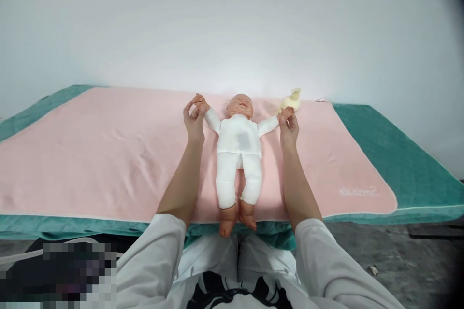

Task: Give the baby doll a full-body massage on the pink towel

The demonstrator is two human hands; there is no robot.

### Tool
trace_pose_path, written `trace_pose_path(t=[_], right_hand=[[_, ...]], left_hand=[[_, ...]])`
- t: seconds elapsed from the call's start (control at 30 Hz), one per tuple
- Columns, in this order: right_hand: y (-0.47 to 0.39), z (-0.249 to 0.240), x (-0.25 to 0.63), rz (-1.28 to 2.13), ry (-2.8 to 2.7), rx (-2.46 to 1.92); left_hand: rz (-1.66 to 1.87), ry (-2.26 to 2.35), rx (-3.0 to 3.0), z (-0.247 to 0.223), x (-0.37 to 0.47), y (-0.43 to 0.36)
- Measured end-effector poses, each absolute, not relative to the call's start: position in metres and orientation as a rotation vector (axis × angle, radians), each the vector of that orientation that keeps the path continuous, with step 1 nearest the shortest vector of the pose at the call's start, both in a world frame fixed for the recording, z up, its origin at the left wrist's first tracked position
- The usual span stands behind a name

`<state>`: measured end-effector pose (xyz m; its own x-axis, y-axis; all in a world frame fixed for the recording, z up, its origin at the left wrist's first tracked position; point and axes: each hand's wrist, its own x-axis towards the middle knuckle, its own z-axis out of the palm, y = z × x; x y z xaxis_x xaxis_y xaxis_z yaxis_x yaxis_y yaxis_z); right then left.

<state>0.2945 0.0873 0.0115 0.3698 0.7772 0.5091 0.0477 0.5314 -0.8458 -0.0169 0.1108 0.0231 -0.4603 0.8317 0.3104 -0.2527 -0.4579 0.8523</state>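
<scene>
A baby doll (239, 137) in a white top and white trousers lies face up, its head toward the wall and its bare feet over the near edge. Its arms are spread out to both sides. My left hand (195, 119) is closed around the doll's hand (200, 100) on the left. On the other side, my right hand (289, 129) pinches the doll's other hand (287, 112). A grey patch (244, 141) marks the middle of the doll's top.
A pale yellow pump bottle (293, 100) is just behind the doll's hand on the right. The pink mat (108, 154) covers much of a green padded bed (395, 154) against a white wall (232, 24). A blurred dark area (54, 270) is at lower left.
</scene>
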Motion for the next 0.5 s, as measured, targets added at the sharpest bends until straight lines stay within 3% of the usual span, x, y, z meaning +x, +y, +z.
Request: trace_pose_path(t=[0.27, 0.5], right_hand=[[0.145, 0.014, 0.28, 0.811, -1.045, -0.84], [0.171, 0.005, 0.285, 0.97, -1.071, -1.063]], left_hand=[[1.806, 1.05, 0.922, 0.027, -0.008, 0.162], [1.58, 1.202, 0.972, 0.019, -0.004, 0.18]])
